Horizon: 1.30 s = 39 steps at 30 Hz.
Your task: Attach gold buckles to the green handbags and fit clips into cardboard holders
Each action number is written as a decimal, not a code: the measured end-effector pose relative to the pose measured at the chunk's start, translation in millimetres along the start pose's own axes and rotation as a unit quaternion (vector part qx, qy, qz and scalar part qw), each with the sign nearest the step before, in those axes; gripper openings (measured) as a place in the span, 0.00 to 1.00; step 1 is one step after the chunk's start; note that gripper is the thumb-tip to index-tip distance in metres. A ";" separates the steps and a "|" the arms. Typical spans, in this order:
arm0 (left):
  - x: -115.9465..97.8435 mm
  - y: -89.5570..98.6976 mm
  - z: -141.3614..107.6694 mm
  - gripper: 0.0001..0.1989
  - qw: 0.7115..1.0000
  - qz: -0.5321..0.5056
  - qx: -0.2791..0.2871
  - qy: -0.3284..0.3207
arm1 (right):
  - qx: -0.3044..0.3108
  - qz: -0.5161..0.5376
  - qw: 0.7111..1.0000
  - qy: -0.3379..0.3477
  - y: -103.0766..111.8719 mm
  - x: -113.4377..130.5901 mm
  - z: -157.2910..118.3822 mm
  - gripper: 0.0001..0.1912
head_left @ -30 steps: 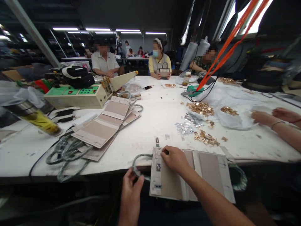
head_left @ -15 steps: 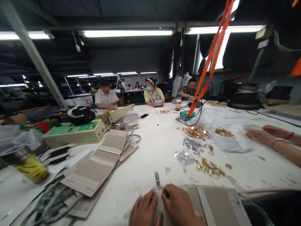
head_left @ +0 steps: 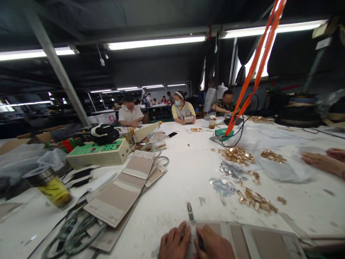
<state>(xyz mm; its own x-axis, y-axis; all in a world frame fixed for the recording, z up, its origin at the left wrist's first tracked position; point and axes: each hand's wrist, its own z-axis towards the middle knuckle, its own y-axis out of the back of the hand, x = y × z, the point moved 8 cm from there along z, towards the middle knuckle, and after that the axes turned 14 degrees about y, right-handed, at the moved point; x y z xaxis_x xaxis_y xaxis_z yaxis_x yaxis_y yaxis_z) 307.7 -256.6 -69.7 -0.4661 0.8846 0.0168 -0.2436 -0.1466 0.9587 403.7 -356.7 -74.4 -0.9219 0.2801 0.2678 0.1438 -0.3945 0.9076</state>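
Low in the head view, a beige panel (head_left: pixel 269 244) with pale borders lies in front of me. My left hand (head_left: pixel 174 241) rests at its left end with fingers extended, pressing down beside a pale strip. My right hand (head_left: pixel 215 245) is closed around a small dark tool (head_left: pixel 201 241), whose kind I cannot make out; its tip is hidden. Just beyond both hands, a green strap with a metal clip end (head_left: pixel 190 211) sticks out from the panel's far edge.
At left lie stacked beige panels (head_left: pixel 118 198) with grey-green cord handles (head_left: pixel 71 230), a bottle (head_left: pixel 55 189) and a control box (head_left: pixel 99 153). Gold metal pieces (head_left: pixel 237 155) and silver plates (head_left: pixel 222 186) lie right. A co-worker's hands (head_left: pixel 320 162) are at the right edge; orange straps (head_left: pixel 254 72) hang down.
The view has swung slightly left, so everything sits further right in the picture. Both my hands stay at the panel's left end, the dark tool still in my right hand.
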 end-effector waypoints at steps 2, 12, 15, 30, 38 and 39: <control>-2.3 10.4 -2.3 0.32 0.999 -0.025 0.011 -0.030 | -0.012 0.032 0.999 0.000 11.0 4.8 -1.1 0.13; -7.6 21.4 -5.4 0.28 0.998 -0.053 -0.018 -0.042 | -0.001 0.057 0.997 -0.051 35.0 12.7 2.0 0.10; -5.8 20.6 -6.7 0.29 0.997 -0.066 -0.038 -0.030 | 0.008 0.086 0.995 -0.054 41.4 7.1 5.7 0.07; -5.9 37.8 -4.7 0.28 0.986 -0.164 0.022 0.030 | 0.041 -0.061 0.957 -0.279 102.7 -183.5 43.4 0.14; -6.9 41.0 -4.8 0.28 0.980 -0.185 0.060 0.048 | 0.051 -0.060 0.953 -0.293 89.8 -191.2 42.9 0.11; -7.7 41.7 -5.2 0.28 0.979 -0.187 0.061 0.049 | 0.053 -0.057 0.953 -0.294 90.3 -192.0 43.0 0.11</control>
<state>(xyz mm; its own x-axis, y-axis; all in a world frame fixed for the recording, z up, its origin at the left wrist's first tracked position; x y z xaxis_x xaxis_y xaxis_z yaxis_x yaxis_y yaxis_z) 296.7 -271.9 -31.3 -0.4444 0.8188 -0.3633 -0.3125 0.2384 0.9195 609.1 -408.4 -30.0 -0.5772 0.7701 0.2718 0.1188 -0.2501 0.9609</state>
